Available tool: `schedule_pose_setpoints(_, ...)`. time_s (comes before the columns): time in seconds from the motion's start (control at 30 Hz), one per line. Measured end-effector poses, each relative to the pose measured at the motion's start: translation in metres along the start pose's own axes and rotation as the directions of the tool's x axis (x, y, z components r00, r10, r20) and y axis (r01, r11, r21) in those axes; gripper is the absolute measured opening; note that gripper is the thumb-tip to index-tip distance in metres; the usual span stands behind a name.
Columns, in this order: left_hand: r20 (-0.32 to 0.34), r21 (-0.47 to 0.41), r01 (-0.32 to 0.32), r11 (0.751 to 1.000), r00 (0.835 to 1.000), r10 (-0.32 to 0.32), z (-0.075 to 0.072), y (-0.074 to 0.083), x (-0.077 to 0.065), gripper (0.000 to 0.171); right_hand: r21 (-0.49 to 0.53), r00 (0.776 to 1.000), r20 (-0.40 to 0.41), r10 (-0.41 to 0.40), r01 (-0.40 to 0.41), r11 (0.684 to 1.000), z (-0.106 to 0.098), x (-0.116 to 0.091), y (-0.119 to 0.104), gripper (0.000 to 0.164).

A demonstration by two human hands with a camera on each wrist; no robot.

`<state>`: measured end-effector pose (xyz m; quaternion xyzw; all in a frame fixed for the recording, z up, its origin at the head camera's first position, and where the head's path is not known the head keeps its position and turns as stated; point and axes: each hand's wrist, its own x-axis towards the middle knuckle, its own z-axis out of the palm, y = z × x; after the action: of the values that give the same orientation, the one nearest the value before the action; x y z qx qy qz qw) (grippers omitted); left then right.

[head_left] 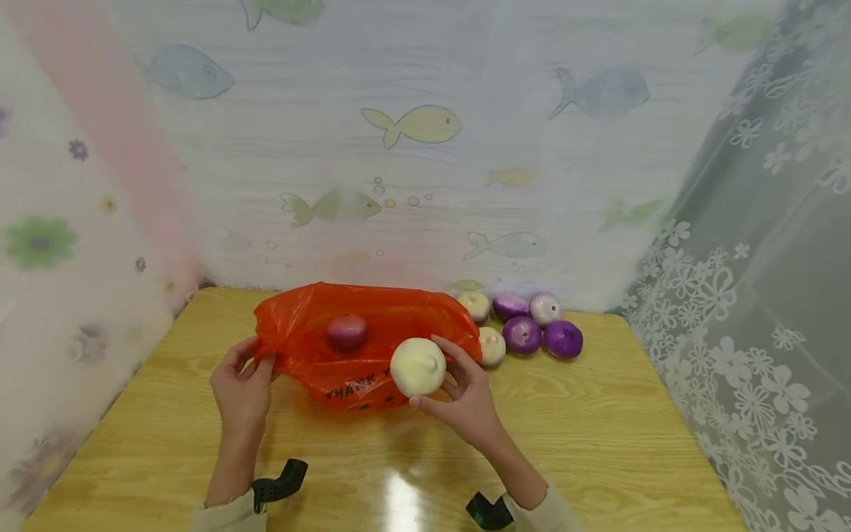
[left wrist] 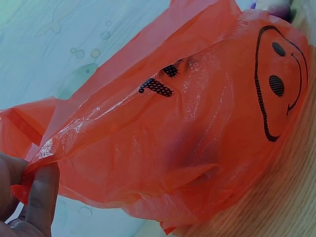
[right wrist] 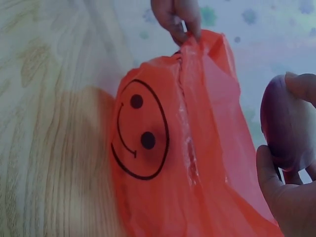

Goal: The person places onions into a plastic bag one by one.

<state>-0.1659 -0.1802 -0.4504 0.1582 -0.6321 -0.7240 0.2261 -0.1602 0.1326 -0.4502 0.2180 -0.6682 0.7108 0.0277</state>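
A red plastic bag (head_left: 299, 332) with black print and a smiley face lies on the wooden table, its mouth spread. My left hand (head_left: 242, 388) pinches the bag's left end between thumb and fingers. Inside the bag sits a purple onion (head_left: 347, 332). With thumb and fingers around it, my right hand (head_left: 472, 403) holds another onion (head_left: 416, 367) in front of the bag's right part. That onion looks cream from the head; the right wrist view shows purple on its side (right wrist: 277, 123). A dark shape shows through the bag in the left wrist view.
Right of the bag stand several onions: a deep purple one (head_left: 563, 340), another purple one (head_left: 521, 336), a pale one (head_left: 545, 309) and a cream one (head_left: 492, 346) partly behind the bag. A fish-print curtain (head_left: 425, 229) hangs along the table's (head_left: 585, 428) back edge.
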Motion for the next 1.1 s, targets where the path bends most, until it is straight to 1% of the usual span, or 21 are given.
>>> schedule_pose_setpoints(0.23,0.012,-0.014,0.006,1.0,1.0,-0.006,0.0,0.0,0.0,0.03,0.012,1.0,-0.012,0.026,-0.026,1.0,0.007,0.002,0.0,0.083)
schedule_pose_setpoints(0.5,0.022,0.024,0.023,0.999,0.999,-0.024,0.002,-0.003,0.001,0.031,-0.008,0.997,-0.037,0.064,-0.064,0.998,0.016,0.008,-0.001,0.08)
schedule_pose_setpoints(0.63,0.028,0.024,0.021,1.0,0.999,-0.022,0.004,-0.002,0.001,0.029,-0.047,0.996,-0.05,0.072,-0.074,0.996,0.021,0.016,-0.004,0.079)
schedule_pose_setpoints(0.77,0.025,0.004,0.015,1.0,1.0,-0.015,0.005,-0.001,0.002,0.026,-0.085,0.995,-0.063,0.072,-0.078,0.993,0.027,0.023,-0.007,0.079)
schedule_pose_setpoints(0.87,0.022,-0.001,0.015,1.0,1.0,-0.015,0.006,0.0,0.001,0.026,-0.095,0.996,-0.065,0.064,-0.07,0.993,0.029,0.029,-0.007,0.079)
schedule_pose_setpoints(0.97,0.023,0.008,0.01,1.0,1.0,-0.01,0.007,0.0,0.0,0.027,-0.106,0.996,-0.052,0.07,-0.075,0.992,0.032,0.035,-0.007,0.078)
schedule_pose_setpoints(1.1,0.021,0.015,0.005,1.0,1.0,-0.005,0.006,0.0,0.0,0.027,-0.154,0.996,-0.038,0.083,-0.088,0.984,0.036,0.044,-0.007,0.079)
